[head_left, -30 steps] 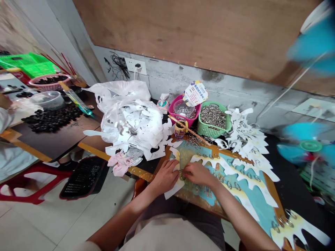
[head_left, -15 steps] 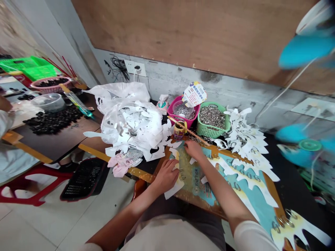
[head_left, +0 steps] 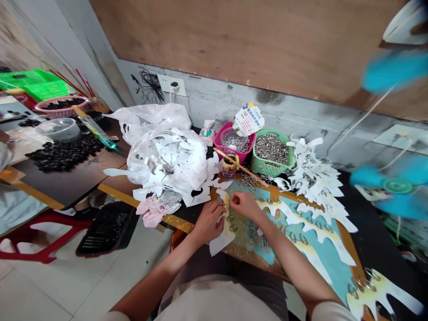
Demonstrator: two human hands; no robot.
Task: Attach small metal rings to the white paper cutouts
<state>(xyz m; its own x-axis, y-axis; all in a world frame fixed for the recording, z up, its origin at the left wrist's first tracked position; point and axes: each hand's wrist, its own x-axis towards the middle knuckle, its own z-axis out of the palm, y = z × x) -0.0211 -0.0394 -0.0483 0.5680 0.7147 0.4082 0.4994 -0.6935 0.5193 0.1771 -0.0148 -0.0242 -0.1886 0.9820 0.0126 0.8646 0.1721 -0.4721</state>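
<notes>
A white paper cutout (head_left: 221,236) with a yellowish strip lies on the left part of the work board (head_left: 241,252). Metal rings (head_left: 232,224) sit along its right edge. My left hand (head_left: 210,220) rests on this cutout, fingers laid over its upper part and thumb apart. Close to the cutout's upper right edge is my right hand (head_left: 246,206), its fingertips pinched together; whatever is between them is too small to make out. Behind it, loose metal rings (head_left: 247,182) lie in a pile beside a small cup (head_left: 229,168) with a stick across it.
More ringed cutouts (head_left: 309,240) lie to the right, with a stack (head_left: 316,178) behind. A pink basket (head_left: 219,147) and a green basket (head_left: 267,168) of metal pieces stand at the wall. White cutouts (head_left: 174,156) in plastic are heaped left. A blue fan (head_left: 397,185) is at right.
My right hand has come back from the loose rings toward the cutout, fingertips pinched. My left hand has stayed on the cutout, shifting slightly.
</notes>
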